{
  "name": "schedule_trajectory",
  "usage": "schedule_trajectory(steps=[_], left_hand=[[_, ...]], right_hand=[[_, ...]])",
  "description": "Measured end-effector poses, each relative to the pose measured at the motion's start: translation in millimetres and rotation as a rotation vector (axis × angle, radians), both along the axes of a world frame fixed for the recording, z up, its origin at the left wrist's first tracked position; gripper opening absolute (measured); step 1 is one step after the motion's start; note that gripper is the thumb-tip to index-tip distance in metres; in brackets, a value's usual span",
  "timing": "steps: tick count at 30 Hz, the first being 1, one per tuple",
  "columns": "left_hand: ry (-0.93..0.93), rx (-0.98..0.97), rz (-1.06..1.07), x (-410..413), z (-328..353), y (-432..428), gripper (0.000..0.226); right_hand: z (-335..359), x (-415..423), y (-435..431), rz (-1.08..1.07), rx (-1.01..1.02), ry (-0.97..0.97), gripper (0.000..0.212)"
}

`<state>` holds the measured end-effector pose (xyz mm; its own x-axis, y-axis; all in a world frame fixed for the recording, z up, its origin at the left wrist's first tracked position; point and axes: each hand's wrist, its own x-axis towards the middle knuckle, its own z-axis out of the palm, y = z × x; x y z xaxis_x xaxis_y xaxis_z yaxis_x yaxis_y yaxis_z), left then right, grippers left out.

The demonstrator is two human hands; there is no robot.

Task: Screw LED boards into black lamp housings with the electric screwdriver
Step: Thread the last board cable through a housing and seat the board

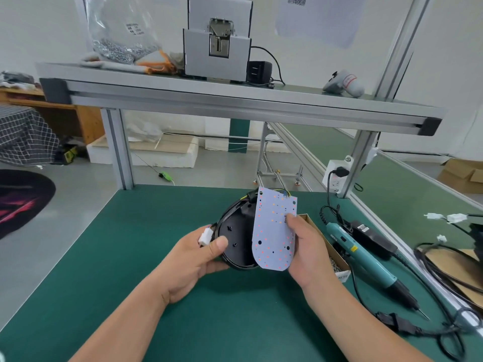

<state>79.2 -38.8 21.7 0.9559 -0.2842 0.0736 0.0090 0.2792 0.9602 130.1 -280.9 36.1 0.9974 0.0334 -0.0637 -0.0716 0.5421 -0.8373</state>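
Status: one black lamp housing (pixel 235 231) is held up off the green worktop (pixel 117 257) in the left hand (pixel 193 262), thumb clamped on the near rim and fingers curled underneath. A white connector (pixel 206 236) is trapped against the rim by the same grip. Right hand (pixel 308 249) pinches the one LED board (pixel 271 231) by its right edge, thumb on the LED face, other fingers behind it and out of view. Board stands tilted up over the housing's right side, not seated. Wires at its top corner run into the housing, so my read is it gets swung down like a lid to line up with the bosses visible inside the shell. Holding both in the air suits alignment, but driving screws will need the housing flat on the worktop and the right hand free. One electric screwdriver (pixel 366 259) lies untouched on the worktop to the right, bit toward the near edge, cord attached, beside one black power adapter (pixel 373 237). One open cardboard box (pixel 330 250) of small screws sits between the right hand and the screwdriver, partly hidden by the wrist, placed for easy reach. No screws visible in the board. More white connectors and black cabling at the far right edge; can't tell if those belong to further housings. Looks like the fit-up step, zero screws in.
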Motion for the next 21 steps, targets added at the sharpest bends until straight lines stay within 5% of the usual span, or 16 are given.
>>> schedule_trajectory(steps=[8, 21], left_hand=[[0.091, 0.158, 0.37, 4, -4, -11, 0.021], [0.158, 0.471, 0.482, 1, -18, -14, 0.019]], right_hand=[[-4, 2, 5, -0.023, -0.124, 0.012, 0.026], [-3, -1, 6, 0.015, -0.282, -0.01, 0.024]])
